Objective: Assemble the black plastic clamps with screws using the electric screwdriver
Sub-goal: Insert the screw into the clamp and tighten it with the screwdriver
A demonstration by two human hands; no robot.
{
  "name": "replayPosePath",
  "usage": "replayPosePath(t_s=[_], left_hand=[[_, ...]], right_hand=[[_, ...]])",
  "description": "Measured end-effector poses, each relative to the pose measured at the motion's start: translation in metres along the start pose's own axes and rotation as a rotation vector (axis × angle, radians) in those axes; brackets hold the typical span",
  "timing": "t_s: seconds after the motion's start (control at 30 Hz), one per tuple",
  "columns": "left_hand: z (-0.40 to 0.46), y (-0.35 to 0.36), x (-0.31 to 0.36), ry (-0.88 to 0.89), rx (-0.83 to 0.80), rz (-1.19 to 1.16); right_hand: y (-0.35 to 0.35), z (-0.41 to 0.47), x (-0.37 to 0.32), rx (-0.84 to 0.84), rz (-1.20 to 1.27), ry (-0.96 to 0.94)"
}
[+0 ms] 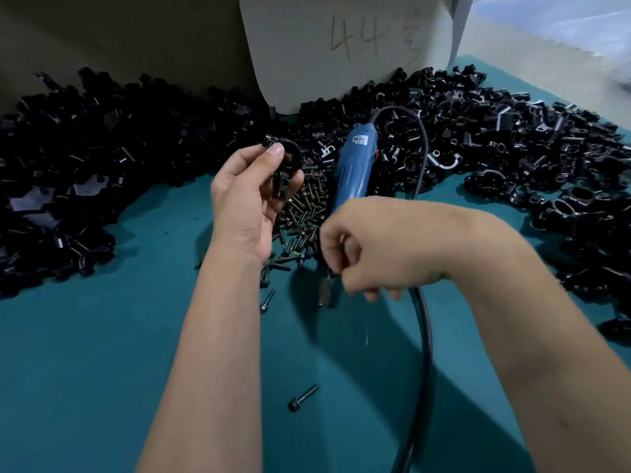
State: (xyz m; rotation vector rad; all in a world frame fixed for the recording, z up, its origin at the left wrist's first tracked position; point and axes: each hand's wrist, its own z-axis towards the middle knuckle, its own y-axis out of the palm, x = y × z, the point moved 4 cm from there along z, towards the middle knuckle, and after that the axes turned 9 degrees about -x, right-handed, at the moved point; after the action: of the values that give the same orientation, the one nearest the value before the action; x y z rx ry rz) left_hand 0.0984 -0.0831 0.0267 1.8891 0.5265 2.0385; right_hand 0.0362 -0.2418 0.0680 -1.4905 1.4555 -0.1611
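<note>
Fingers of the left hand pinch a black clamp; box reads "44".

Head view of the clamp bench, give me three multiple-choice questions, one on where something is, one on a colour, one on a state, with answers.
1. Where does the screw pile lie?
A. Between the two hands, left of the screwdriver
B. Inside the box
C. At the table's near edge

2. What colour is the screwdriver body?
A. Red
B. Blue
C. Yellow

3. What is the left hand doing?
A. Lying flat on the table
B. Gripping the cable
C. Holding a clamp

Answers:
1. A: the screws sit on the table between the left hand and the right hand, beside the tool.
2. B: its casing is plainly blue.
3. C: thumb and fingers pinch a black clamp, raised above the table.
</note>
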Motion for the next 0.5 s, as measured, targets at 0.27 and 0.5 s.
replayPosePath(t_s=[0.27, 0.5], left_hand=[[0.002, -0.019, 0.011, 0.008, 0.07, 0.01], [-0.001, -0.025, 0.012, -0.011, 0.083, 0.007]], right_hand=[[0.054, 0.016, -0.059, -0.284, -0.115, -0.322], [0.059, 0.016, -0.065, -0.301, -0.382, -0.297]])
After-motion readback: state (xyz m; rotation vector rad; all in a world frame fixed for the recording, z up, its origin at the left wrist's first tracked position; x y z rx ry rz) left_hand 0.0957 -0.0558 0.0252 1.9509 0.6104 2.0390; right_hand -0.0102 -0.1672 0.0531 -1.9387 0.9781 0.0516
